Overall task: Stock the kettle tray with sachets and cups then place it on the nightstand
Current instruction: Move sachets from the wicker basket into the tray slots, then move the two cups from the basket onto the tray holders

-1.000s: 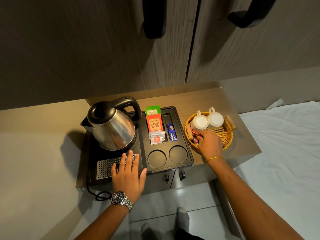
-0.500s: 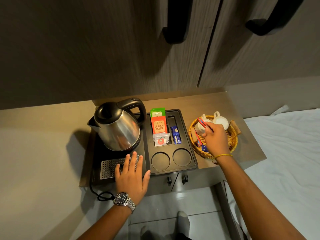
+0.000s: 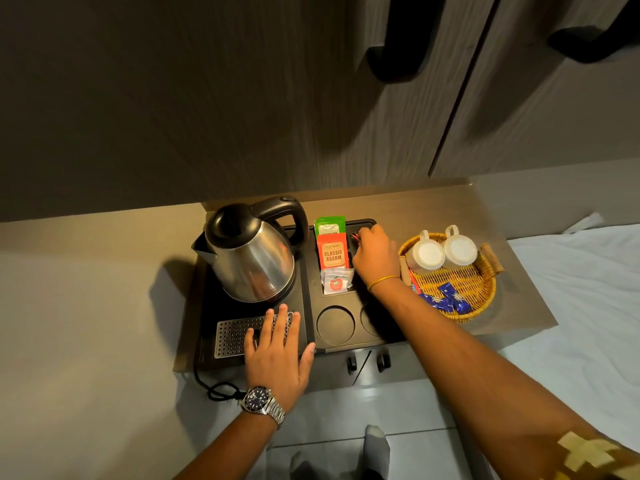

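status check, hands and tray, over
Left hand flat on tray. Right hand holds red sachet over tray slot. Cups unplaced. Nothing blocking.

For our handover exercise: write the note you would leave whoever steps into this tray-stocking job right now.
Left hand: flat on the kettle tray, steadying it.
Right hand: over the tray's right sachet slot, pinching a red sachet.
Done: tea sachets fill the left slot.
Left: blue sachets and both cups are in the wicker basket; cup wells are empty. The tray already sits on the nightstand.
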### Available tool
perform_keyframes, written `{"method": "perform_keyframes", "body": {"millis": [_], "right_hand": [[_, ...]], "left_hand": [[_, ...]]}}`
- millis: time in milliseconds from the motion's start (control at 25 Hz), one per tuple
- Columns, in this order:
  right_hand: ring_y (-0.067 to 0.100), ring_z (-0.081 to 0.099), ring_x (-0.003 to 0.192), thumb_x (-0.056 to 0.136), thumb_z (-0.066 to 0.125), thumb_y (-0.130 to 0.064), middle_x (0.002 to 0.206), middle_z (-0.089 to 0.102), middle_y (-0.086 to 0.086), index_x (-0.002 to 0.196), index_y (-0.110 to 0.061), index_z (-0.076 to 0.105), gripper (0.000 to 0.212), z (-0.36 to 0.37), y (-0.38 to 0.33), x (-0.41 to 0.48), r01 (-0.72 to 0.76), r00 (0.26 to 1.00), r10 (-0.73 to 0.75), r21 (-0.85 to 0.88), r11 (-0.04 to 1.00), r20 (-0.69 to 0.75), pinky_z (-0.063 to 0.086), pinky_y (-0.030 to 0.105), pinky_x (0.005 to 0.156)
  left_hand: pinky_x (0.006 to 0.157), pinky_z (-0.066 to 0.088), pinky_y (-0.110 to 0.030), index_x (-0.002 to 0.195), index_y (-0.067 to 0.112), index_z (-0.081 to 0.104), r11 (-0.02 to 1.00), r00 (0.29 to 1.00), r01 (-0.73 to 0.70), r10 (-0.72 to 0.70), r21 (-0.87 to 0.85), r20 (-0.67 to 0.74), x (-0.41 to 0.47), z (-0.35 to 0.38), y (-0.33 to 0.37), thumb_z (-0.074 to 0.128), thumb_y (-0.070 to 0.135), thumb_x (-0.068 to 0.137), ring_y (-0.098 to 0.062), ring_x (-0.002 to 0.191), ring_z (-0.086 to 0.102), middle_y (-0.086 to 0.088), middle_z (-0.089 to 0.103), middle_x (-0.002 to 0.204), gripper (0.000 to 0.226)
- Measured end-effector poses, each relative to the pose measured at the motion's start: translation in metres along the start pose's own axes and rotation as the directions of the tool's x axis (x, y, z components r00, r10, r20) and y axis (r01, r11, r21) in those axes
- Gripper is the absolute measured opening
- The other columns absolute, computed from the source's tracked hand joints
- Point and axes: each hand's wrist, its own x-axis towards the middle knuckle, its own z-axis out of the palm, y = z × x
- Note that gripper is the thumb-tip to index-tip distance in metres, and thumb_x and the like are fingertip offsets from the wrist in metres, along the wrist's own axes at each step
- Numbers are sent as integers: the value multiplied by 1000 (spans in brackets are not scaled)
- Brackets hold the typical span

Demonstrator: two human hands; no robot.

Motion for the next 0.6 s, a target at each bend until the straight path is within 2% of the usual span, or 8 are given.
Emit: {"method": "perform_keyframes", "body": {"millis": [120, 280, 480, 600], "right_hand": [[39, 71, 94, 93, 70, -20, 122, 62, 17, 119, -10, 69, 27, 12, 5, -3, 37, 998, -33, -83, 996, 50, 59, 44, 78], [34, 69, 103, 92, 74, -27, 126, 60, 15, 127, -11, 66, 39, 16, 6, -6, 67, 994, -55, -132, 989, 95, 59, 41, 86], [31, 55, 120, 85, 79, -37, 129, 61, 15, 128, -9, 64, 54, 12, 8, -10, 63, 984, -53, -50, 997, 170, 54, 40, 99], [32, 52, 120, 84, 72, -28, 128, 63, 14, 124, -8, 66, 45, 0, 11, -14, 61, 983, -66, 33, 998, 171, 50, 40, 99]], "left_hand": [[111, 39, -64, 151, 21, 47, 1000, 1000, 2, -2, -12, 5, 0, 0, 0, 35, 58, 98, -33, 149, 41, -9, 42, 163, 65], [111, 38, -63, 151, 22, 46, 1000, 1000, 3, -3, -13, 10, 0, 2, -1, 33, 59, 98, -32, 150, 40, -9, 41, 164, 66], [111, 38, -63, 151, 21, 46, 1000, 1000, 3, -3, -1, 13, 0, 2, 0, 35, 58, 98, -32, 150, 40, -9, 41, 164, 66], [110, 40, -64, 150, 21, 48, 1000, 1000, -4, 4, 7, 7, -1, 0, 1, 38, 57, 97, -33, 148, 42, -10, 43, 163, 65]]}}
